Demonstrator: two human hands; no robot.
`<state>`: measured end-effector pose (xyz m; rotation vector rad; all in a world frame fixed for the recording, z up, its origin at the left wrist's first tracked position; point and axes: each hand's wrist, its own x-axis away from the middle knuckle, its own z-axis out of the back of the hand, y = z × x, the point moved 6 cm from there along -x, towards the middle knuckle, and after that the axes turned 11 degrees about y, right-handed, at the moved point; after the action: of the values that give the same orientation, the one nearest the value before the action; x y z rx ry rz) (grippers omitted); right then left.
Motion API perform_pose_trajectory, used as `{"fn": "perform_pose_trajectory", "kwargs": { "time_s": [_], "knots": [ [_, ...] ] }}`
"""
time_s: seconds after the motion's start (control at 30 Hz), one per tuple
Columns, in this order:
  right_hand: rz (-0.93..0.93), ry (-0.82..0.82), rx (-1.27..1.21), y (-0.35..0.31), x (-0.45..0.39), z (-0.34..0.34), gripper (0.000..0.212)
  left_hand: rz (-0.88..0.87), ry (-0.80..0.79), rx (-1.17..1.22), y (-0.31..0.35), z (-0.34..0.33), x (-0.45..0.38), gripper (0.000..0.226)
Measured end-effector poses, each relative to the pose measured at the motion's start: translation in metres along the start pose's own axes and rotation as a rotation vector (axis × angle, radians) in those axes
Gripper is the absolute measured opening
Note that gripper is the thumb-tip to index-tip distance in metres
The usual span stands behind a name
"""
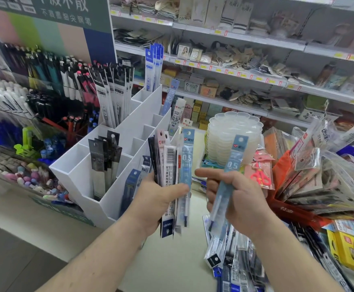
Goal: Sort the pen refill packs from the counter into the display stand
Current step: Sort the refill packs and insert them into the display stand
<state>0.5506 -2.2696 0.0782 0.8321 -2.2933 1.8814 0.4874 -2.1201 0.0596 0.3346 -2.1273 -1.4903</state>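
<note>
Low in the centre of the frame, the left hand [159, 199] grips a fanned bundle of refill packs [173, 175], fingers curled behind and thumb pressed across the front; the bundle mixes black, white and pale blue sleeves, one with a barcode label facing the camera. Just right of it, the right hand [235, 197] pinches 1 pale blue 0.5 pack [232, 171] between thumb and curled fingers, holding it upright and apart from the bundle. The white display stand [117, 165] fills the centre left, stepped in rows of open compartments; black packs [105, 157] stand in a near compartment, grey and white ones [114, 95] further up, blue ones [154, 66] at the top, and several compartments between show only bare white walls. More loose packs [231, 249] lie on the counter [172, 260] at lower right, so the sorting looks well short of finished.

The step in hand appears to be placing the single blue pack; doing it well means matching it first, and 2 similar 0.5 packs [173, 102] stand behind the stand's right edge, a likely home. I would lower it bottom end first, straight down between the dividers, header card up and facing forward, releasing only once it rests; the left hand's grip should stay firm, since the fanned sleeves look slippery.
</note>
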Motion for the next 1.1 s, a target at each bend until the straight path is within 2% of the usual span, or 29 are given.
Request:
{"fn": "perform_pose_trajectory", "kwargs": {
  "time_s": [0.07, 0.17, 0.2, 0.33, 0.43, 0.5, 0.57, 0.67, 0.8, 0.87, 0.93, 1.0, 1.1],
  "knots": [
    [0.044, -0.048, 0.132, -0.002, 0.0, -0.002, 0.025, -0.014, -0.033, 0.008, 0.002, -0.002, 0.001, 0.058],
    [0.141, -0.095, 0.151, -0.007, 0.002, -0.009, 0.038, -0.031, -0.06, 0.014, 0.004, -0.004, 0.001, 0.058],
    [0.189, -0.082, 0.16, -0.01, 0.002, -0.011, 0.042, -0.04, -0.066, 0.013, 0.005, -0.005, 0.001, 0.057],
    [0.376, 0.021, 0.198, -0.021, 0.002, -0.018, 0.034, -0.07, -0.116, 0.002, 0.007, -0.012, 0.003, 0.05],
    [0.453, 0.067, 0.262, -0.022, -0.002, -0.021, 0.048, -0.08, -0.147, 0.015, 0.008, -0.019, 0.005, 0.041],
    [0.476, 0.066, 0.27, -0.022, -0.005, -0.023, 0.047, -0.083, -0.141, 0.02, 0.008, -0.02, 0.005, 0.036],
    [0.51, 0.057, 0.258, -0.023, -0.008, -0.023, 0.059, -0.074, -0.13, 0.04, 0.009, -0.019, 0.003, 0.032],
    [0.557, 0.06, 0.288, -0.023, -0.012, -0.025, 0.074, -0.062, -0.145, 0.037, 0.009, -0.017, 0.002, 0.04],
    [0.614, 0.097, 0.409, -0.023, -0.015, -0.025, 0.07, -0.073, -0.186, -0.041, 0.011, -0.018, 0.001, 0.045],
    [0.655, 0.147, 0.504, -0.02, -0.015, -0.025, 0.089, -0.066, -0.197, -0.074, 0.013, -0.018, -0.001, 0.045],
    [0.636, 0.129, 0.487, -0.021, -0.016, -0.027, 0.099, -0.074, -0.182, -0.122, 0.017, -0.016, -0.005, 0.045],
    [0.543, 0.106, 0.366, -0.025, -0.02, -0.025, 0.092, -0.086, -0.145, -0.154, 0.022, -0.011, -0.009, 0.045],
    [0.4, 0.077, 0.237, -0.03, -0.026, -0.021, 0.063, -0.1, -0.11, -0.174, 0.028, -0.006, -0.015, 0.051]
  ]
}}
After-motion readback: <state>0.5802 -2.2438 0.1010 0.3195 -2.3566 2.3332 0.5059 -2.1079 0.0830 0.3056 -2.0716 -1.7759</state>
